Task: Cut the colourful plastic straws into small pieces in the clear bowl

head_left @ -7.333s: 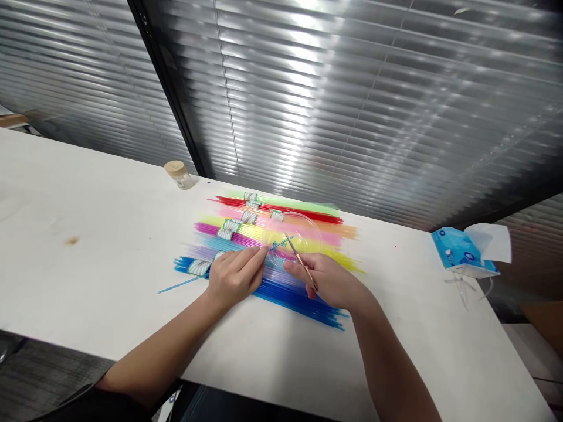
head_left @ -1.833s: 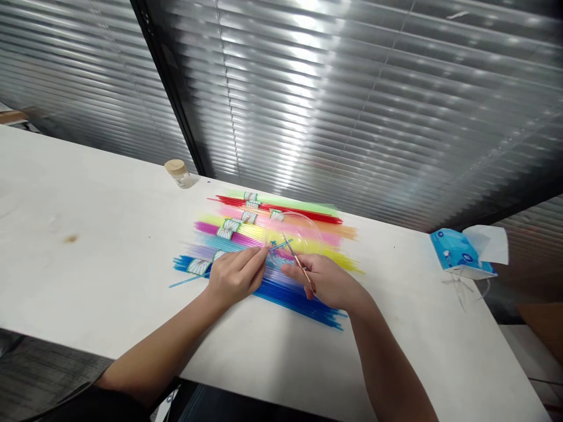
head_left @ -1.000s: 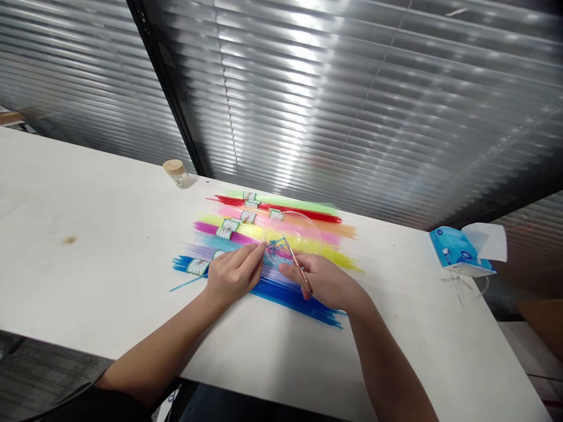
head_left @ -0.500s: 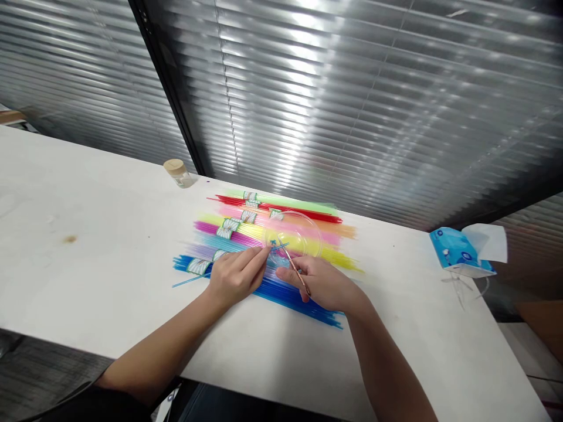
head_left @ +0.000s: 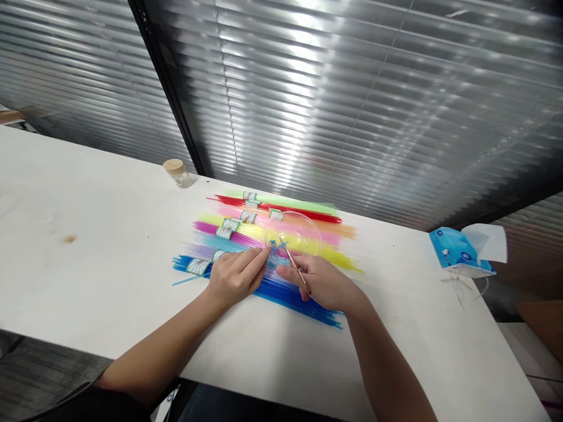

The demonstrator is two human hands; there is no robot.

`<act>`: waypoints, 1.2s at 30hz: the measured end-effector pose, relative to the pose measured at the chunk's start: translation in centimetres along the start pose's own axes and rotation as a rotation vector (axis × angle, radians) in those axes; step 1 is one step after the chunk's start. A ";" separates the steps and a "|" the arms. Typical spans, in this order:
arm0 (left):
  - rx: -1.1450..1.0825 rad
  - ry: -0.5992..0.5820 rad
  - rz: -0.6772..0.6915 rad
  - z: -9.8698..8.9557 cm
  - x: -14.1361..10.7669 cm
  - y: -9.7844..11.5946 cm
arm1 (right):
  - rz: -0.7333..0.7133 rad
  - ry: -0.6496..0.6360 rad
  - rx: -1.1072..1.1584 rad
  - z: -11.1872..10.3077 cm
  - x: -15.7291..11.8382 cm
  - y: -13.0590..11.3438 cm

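Observation:
Between thumb and fingers my left hand (head_left: 237,274) pinches a thin blue straw (head_left: 189,281); its long end sticks out to the left, its tip past my fingertips. My right hand (head_left: 328,282) is closed round slim, copper-coloured scissors (head_left: 300,273), whose blades meet the straw's tip. Whether the blades are fully closed is too small to tell. Below them a clear round bowl (head_left: 317,227) rests on the straws, with small blue bits (head_left: 273,242) in it. Bundles of coloured straws lie side by side under both hands, among them dark blue straws (head_left: 303,305) and red straws (head_left: 308,212).
Paper bands such as the white-green label (head_left: 227,228) wrap the bundles. A jar with a wooden lid (head_left: 176,172) stands at the white table's (head_left: 97,234) back edge. To the right sits a blue tissue pack (head_left: 460,251). Metal blinds (head_left: 281,88) rise behind.
Both hands stay nearly in place. The straw's tip and the scissors have shifted only very slightly.

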State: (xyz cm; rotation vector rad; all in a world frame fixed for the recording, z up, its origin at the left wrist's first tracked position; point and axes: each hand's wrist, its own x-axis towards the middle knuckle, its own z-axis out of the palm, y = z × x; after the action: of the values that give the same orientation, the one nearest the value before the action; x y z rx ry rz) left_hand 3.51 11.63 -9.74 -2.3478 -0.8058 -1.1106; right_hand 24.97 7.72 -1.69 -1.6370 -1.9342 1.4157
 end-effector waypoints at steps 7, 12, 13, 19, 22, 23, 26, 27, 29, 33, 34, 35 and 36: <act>0.006 -0.007 0.000 -0.2 0.2 -0.1 | -0.009 0.007 -0.033 -0.1 0.1 0.0; 0.043 0.001 -0.013 -0.2 0.2 0.0 | -0.019 0.019 -0.058 -0.1 0.1 0.0; 0.063 0.010 -0.028 -0.1 0.2 0.1 | -0.015 0.031 -0.056 -0.2 0.1 0.0; 0.109 0.030 -0.091 0.1 0.1 0.1 | 0.032 0.067 0.021 -1.1 -0.3 0.3; 0.103 0.022 -0.093 0.0 -0.1 0.0 | 0.065 0.068 0.052 -1.6 -0.6 0.4; 0.098 0.017 -0.091 0.0 -0.1 0.0 | 0.074 0.069 0.053 -1.7 -0.6 0.5; 0.083 0.002 -0.091 0.0 -0.1 0.0 | 0.090 0.070 0.040 -1.7 -0.6 0.5; 0.083 0.000 -0.093 0.0 -0.2 0.0 | 0.090 0.072 0.035 -1.7 -0.6 0.5; 0.086 0.000 -0.096 0.1 -0.2 -0.1 | 0.087 0.078 0.033 -1.6 -0.5 0.5; 0.084 0.012 -0.100 0.2 -0.4 -0.2 | 0.101 0.095 0.054 -1.5 -0.5 0.4; 0.084 0.015 -0.104 0.3 -0.4 -0.2 | 0.111 0.094 0.053 -1.6 -0.5 0.4; 0.084 0.017 -0.107 0.3 -0.4 -0.2 | 0.119 0.090 0.047 -1.6 -0.6 0.3; 0.085 0.020 -0.110 0.3 -0.4 -0.2 | 0.126 0.084 0.037 -1.6 -0.6 0.3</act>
State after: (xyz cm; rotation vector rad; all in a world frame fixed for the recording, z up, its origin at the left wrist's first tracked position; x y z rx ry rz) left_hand 3.37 11.79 -10.16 -2.2429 -0.9655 -1.1192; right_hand 26.51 8.03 -0.88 -1.7991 -1.7767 1.3950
